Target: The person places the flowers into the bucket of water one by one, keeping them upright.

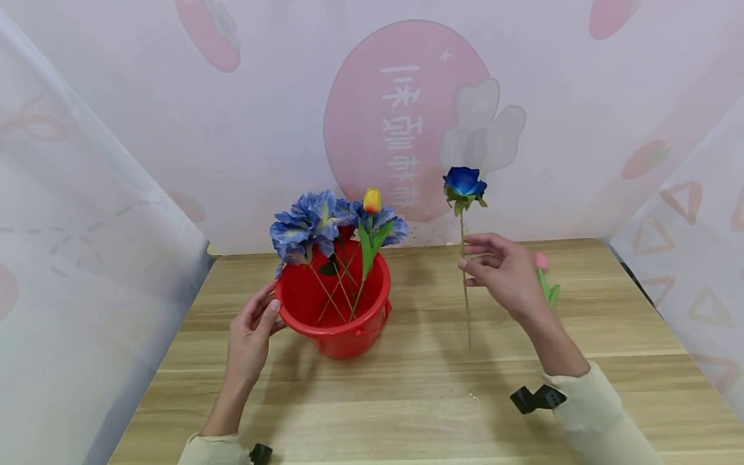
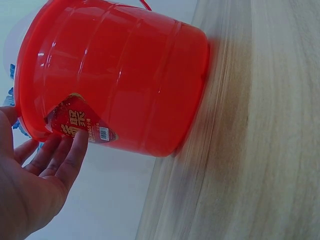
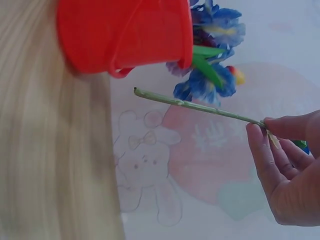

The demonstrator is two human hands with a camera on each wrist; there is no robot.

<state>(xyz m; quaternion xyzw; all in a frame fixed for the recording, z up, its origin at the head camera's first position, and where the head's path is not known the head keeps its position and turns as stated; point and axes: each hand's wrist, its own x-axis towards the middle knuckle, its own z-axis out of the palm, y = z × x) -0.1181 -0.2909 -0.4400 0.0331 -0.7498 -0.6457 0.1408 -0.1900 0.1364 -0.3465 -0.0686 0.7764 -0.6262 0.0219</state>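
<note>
A red bucket stands on the table, holding blue flowers, a yellow-and-red tulip and a partly hidden dark red flower. My left hand rests at the bucket's left rim; in the left wrist view its fairly straight fingers touch the outer wall by the label. To the bucket's right, my right hand pinches the stem of a blue rose, held upright with bloom on top. The right wrist view shows the bare stem between thumb and fingers, its bloom mostly hidden by the hand.
A pink tulip with green leaves lies on the wooden table, behind the right forearm. A printed white backdrop rises at the table's back edge, with sheets on both sides. The bucket's handle hangs on its right side.
</note>
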